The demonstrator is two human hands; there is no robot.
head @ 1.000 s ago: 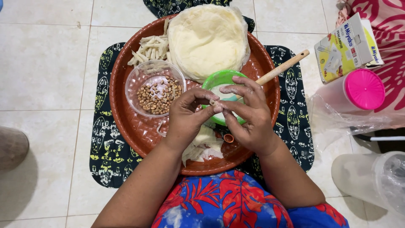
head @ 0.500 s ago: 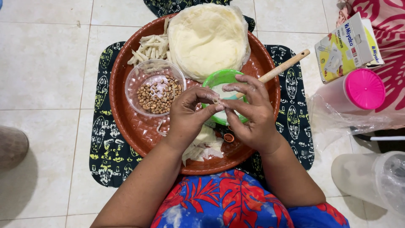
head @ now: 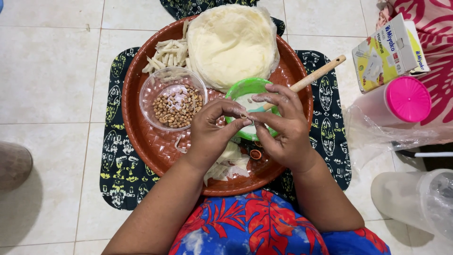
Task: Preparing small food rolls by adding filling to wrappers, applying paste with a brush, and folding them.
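Cardboard box (head: 389,52), yellow and white with blue side, lies tilted at upper right, beside a clear jar with round pink lid (head: 408,99). Crumpled clear plastic bag (head: 377,137) just below them. Left hand (head: 212,130) and right hand (head: 281,125) meet over the green bowl (head: 247,87) on the woven brown tray (head: 141,137); fingertips of both pinch a small pale wrapper piece (head: 245,115) between them, grip narrow. Glass bowl of peanuts (head: 174,101) just left of the hands. Stack of pale round wrappers (head: 231,42) at tray's far side. Wooden handle (head: 316,75) leans from the green bowl. Versus half a second earlier: hands in near-identical pose, pinch unchanged, packages unmoved.
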